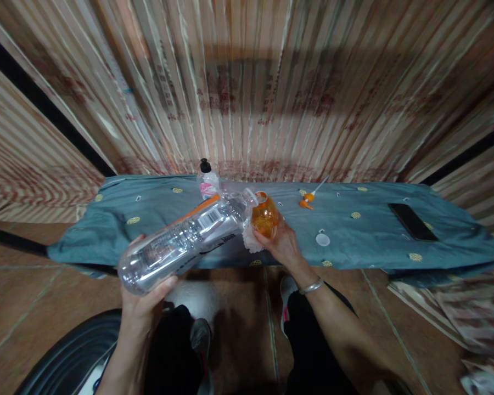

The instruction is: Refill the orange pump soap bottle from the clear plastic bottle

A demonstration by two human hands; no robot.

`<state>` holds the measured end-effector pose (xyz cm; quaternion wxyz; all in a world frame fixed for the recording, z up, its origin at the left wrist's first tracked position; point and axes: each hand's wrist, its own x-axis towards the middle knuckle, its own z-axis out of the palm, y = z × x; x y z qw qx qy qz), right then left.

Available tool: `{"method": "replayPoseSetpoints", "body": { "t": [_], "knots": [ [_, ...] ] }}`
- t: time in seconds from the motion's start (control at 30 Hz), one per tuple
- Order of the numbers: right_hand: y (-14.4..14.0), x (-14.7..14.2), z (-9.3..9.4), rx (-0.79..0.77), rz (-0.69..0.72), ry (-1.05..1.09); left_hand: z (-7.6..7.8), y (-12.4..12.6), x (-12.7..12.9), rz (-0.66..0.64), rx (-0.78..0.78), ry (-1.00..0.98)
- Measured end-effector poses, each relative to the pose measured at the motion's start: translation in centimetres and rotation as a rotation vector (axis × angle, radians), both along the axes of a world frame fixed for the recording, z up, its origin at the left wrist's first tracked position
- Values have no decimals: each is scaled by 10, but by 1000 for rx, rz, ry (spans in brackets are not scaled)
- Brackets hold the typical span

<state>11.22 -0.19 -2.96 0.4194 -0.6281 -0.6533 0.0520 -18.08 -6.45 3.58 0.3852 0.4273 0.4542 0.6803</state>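
My left hand [150, 291] is wrapped round the lower part of a large clear plastic bottle [185, 236] with an orange and black printed label. The bottle lies tilted, its neck pointing up and to the right. My right hand [282, 238] grips a small orange see-through bottle [264, 218], whose open mouth is close to the big bottle's mouth; whether the two touch I cannot tell. Something white and crumpled, like a tissue [252, 241], shows below the orange bottle. On the cloth to the right lies an orange pump top [308, 198] with a pale tube.
A clear bottle with a black cap [206, 178] stands at the back of the cloth-covered bench [370, 241]. A small white disc [323, 240] and a black phone [412, 221] lie to the right. Striped curtains [247, 82] hang behind; a black ribbed object [74, 351] is at lower left.
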Motion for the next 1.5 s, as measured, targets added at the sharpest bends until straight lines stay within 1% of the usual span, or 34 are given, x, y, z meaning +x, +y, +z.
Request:
{"method": "replayPoseSetpoints", "body": {
  "t": [0.2,0.43,0.87,1.07,1.5],
  "knots": [
    [0,0,1,4,-5,6,-2,-1,-1,-6,23,-18],
    [0,-1,0,5,-13,-4,2,-1,2,-16,26,-37],
    [0,1,0,13,16,0,0,1,2,-18,55,-20],
    [-1,0,0,9,12,-3,-2,0,0,1,48,2],
    [-1,-1,1,-1,-4,-8,0,1,0,-2,64,8]
  ]
}}
